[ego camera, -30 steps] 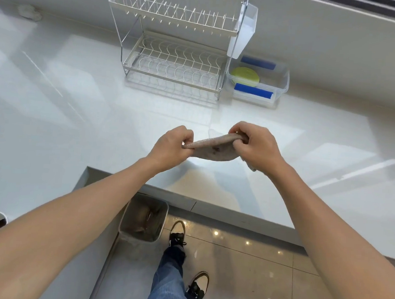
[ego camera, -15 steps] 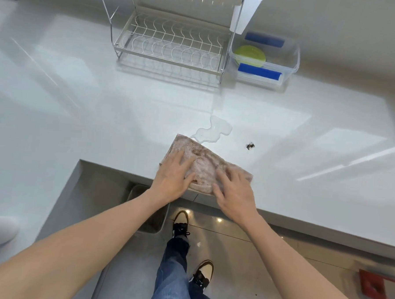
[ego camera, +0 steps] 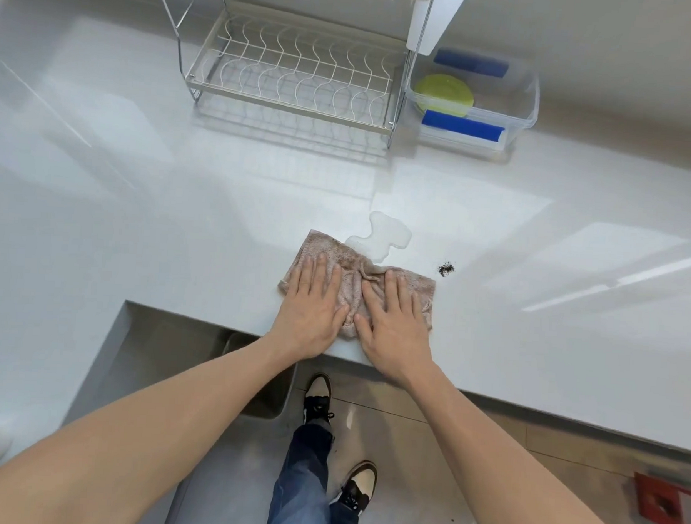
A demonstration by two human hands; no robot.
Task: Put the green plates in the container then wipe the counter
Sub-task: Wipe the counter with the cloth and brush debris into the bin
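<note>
Both hands lie flat, palms down and fingers spread, on a brownish cloth [ego camera: 357, 280] that is spread on the white surface [ego camera: 138, 219] near its front edge. The left hand [ego camera: 313, 308] covers the cloth's left half and the right hand [ego camera: 393, 320] its right half, thumbs nearly meeting over the bunched middle; neither hand grips anything. The cloth's far edge touches a small puddle [ego camera: 385, 236], and a dark speck of dirt [ego camera: 445, 268] sits just right of the cloth. Well beyond the hands, at the back right, the green plates [ego camera: 444, 94] rest inside a clear container [ego camera: 522, 106] with blue clips, just beside an empty wire dish rack [ego camera: 298, 71].
</note>
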